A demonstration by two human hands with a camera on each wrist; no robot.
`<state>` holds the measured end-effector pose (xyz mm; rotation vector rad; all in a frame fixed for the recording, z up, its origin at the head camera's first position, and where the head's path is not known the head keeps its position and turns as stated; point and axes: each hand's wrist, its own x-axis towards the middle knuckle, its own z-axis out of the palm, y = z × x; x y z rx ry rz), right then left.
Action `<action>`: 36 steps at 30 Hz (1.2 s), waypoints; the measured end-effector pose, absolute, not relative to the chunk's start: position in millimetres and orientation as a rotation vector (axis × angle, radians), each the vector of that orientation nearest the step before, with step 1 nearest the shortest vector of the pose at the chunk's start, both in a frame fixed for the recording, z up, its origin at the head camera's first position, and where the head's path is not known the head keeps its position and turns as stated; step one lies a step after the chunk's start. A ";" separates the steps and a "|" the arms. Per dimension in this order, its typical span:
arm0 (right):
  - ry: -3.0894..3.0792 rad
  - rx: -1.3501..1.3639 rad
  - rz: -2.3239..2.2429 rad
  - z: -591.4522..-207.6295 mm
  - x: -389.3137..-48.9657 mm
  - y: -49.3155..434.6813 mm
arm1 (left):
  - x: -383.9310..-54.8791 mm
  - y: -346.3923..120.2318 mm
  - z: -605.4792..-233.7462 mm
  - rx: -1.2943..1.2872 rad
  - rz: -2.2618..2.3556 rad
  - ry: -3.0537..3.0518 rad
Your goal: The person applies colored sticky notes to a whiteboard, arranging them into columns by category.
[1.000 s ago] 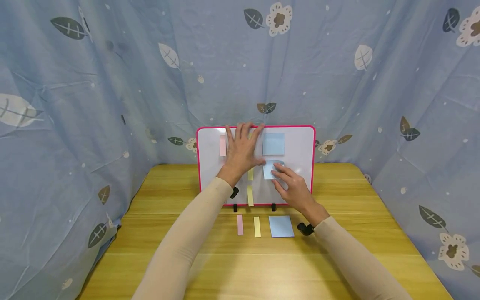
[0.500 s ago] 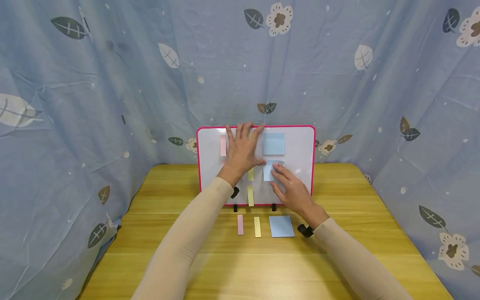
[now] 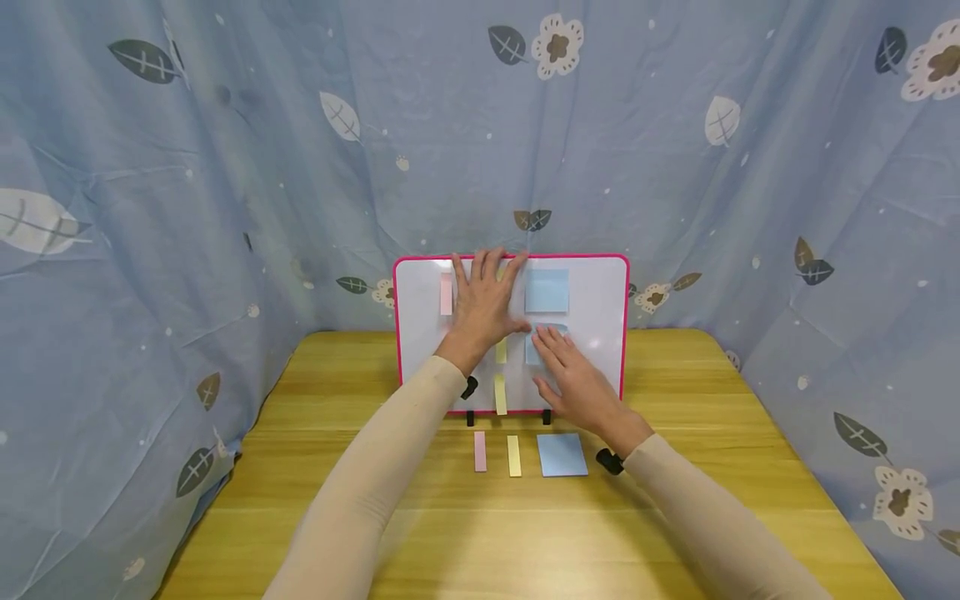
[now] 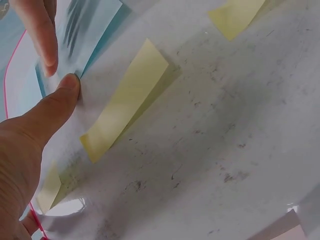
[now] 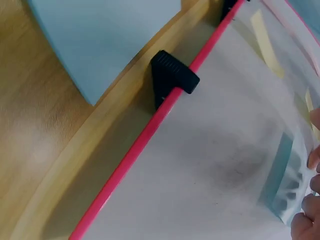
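Note:
A whiteboard (image 3: 600,333) with a pink rim stands upright on the table. My left hand (image 3: 482,304) is spread over its upper part, fingertips at the top rim. The left thumb (image 4: 55,102) touches a corner of the lower blue sticky note (image 4: 95,32). My right hand (image 3: 581,387) lays its extended fingers on this note and hides most of it in the head view. Above it is another blue sticky note (image 3: 547,292). A pink strip note (image 3: 446,293) is left of my left hand, and yellow strip notes (image 3: 501,394) run down the middle.
On the table before the board lie a pink strip pad (image 3: 480,452), a yellow strip pad (image 3: 513,456) and a blue note pad (image 3: 562,455). Black feet (image 5: 172,75) hold the board's lower rim. A patterned blue curtain (image 3: 420,125) surrounds the table.
My right fingers have straightened and come together, shifting slightly left across the lower blue sticky note and covering more of it. The left hand keeps its place.

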<state>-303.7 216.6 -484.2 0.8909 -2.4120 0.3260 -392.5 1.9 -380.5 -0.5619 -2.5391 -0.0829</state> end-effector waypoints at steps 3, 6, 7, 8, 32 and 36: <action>-2.512 0.892 0.276 -484.4 -304.7 215.3 | -392.6 1.5 -381.7 -0.564 -0.094 -2.535; -2.589 0.882 0.234 -484.8 -305.5 214.2 | -393.1 1.5 -382.3 -0.567 -0.097 -2.532; -2.604 0.877 0.216 -485.0 -305.5 213.9 | -393.2 1.5 -382.3 -0.569 -0.100 -2.532; -2.617 0.871 0.190 -485.6 -305.6 213.8 | -393.2 1.6 -382.1 -0.569 -0.100 -2.532; -2.714 0.660 -0.060 -485.1 -302.2 230.4 | -392.3 1.5 -377.8 -0.596 -0.153 -2.544; -2.744 0.616 -0.047 -482.4 -302.8 240.1 | -393.0 0.3 -378.2 -0.602 -0.158 -2.540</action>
